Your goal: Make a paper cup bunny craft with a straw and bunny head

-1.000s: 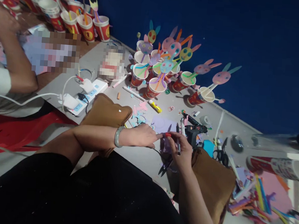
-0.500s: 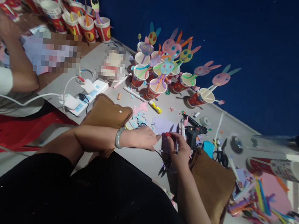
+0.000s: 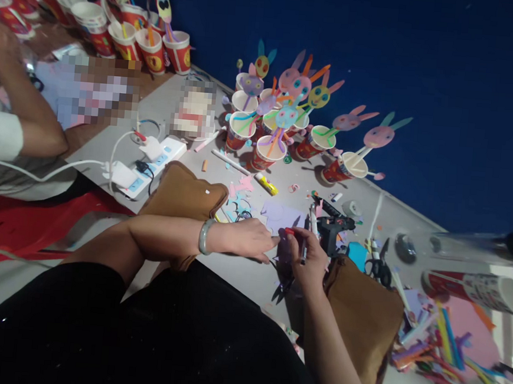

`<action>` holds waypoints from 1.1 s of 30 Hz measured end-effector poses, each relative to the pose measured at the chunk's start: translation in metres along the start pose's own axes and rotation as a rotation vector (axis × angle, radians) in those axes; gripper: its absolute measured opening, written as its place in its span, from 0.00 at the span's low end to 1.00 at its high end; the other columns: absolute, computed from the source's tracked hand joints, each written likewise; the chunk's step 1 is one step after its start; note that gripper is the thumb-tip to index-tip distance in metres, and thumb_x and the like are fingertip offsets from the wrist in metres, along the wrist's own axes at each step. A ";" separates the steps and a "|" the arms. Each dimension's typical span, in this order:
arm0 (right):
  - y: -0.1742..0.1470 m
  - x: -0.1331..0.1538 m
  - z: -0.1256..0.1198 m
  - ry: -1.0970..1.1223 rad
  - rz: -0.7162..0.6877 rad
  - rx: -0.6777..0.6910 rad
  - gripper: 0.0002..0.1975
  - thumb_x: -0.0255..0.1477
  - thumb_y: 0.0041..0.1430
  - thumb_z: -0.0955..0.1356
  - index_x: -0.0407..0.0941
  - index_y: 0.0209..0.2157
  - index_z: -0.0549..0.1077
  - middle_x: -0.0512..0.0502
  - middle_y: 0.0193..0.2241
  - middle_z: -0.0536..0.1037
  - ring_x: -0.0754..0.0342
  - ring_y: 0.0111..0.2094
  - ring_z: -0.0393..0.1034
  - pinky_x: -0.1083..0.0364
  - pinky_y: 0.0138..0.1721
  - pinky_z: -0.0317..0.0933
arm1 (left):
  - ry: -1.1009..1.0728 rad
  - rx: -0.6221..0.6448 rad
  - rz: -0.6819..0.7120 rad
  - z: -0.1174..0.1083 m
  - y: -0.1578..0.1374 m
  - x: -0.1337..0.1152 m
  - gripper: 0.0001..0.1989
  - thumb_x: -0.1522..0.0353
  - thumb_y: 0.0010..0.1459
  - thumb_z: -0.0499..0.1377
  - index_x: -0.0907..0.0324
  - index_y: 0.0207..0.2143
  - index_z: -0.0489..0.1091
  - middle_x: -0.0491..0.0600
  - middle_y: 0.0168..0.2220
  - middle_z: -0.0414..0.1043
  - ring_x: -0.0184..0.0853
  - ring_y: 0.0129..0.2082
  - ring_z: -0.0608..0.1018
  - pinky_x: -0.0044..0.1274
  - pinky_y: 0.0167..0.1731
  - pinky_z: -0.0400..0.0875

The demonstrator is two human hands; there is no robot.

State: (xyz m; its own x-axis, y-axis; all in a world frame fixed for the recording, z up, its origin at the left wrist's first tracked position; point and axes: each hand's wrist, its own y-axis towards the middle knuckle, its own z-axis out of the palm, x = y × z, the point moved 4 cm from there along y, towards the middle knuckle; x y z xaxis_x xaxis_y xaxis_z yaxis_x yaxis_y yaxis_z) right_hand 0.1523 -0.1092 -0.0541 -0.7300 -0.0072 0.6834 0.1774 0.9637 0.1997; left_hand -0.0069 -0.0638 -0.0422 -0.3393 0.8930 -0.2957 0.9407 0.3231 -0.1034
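My left hand [image 3: 248,238], with a pale bangle [image 3: 205,236] at its wrist, hovers over the table's front part. Its fingers stretch to the right, slightly apart, and I see nothing between them. My right hand [image 3: 310,260] faces it, pinching a small red piece [image 3: 289,232] between thumb and fingertips. A dark slim marker [image 3: 304,252] shows among the right fingers. Between both hands lies a shaded purple patch [image 3: 284,250]; whether either hand touches it, I cannot tell. Purple paper [image 3: 281,216] lies just beyond, and dark scissors [image 3: 282,291] are below the right hand.
Paper cups [image 3: 269,153] with rabbit-faced spoons stand at the back. A black glue gun [image 3: 331,230] and brown cushions [image 3: 361,324] are nearby. A power strip [image 3: 156,166] with cables sits left, beside a co-worker's arm [image 3: 35,121]. Coloured strips [image 3: 449,343] lie right.
My left hand has shifted very slightly to the right, its fingers a little lower. The right hand keeps its pinch on the red piece. At the far left, the co-worker's hand has moved.
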 end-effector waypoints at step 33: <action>-0.015 0.013 -0.043 0.083 0.027 -0.224 0.12 0.35 0.58 0.71 0.44 0.42 0.77 0.43 0.36 0.81 0.51 0.35 0.76 0.51 0.38 0.70 | 0.113 -0.174 0.308 0.016 0.007 -0.024 0.16 0.58 0.63 0.56 0.52 0.50 0.72 0.57 0.53 0.70 0.45 0.55 0.68 0.34 0.52 0.59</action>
State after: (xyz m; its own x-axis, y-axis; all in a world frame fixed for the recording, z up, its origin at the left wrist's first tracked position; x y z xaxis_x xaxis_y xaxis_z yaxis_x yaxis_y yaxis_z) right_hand 0.1687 -0.1349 -0.0186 -0.6674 -0.0129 0.7446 0.3454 0.8804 0.3250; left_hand 0.0079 -0.0882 -0.0509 -0.0473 0.9825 -0.1802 0.9875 0.0732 0.1398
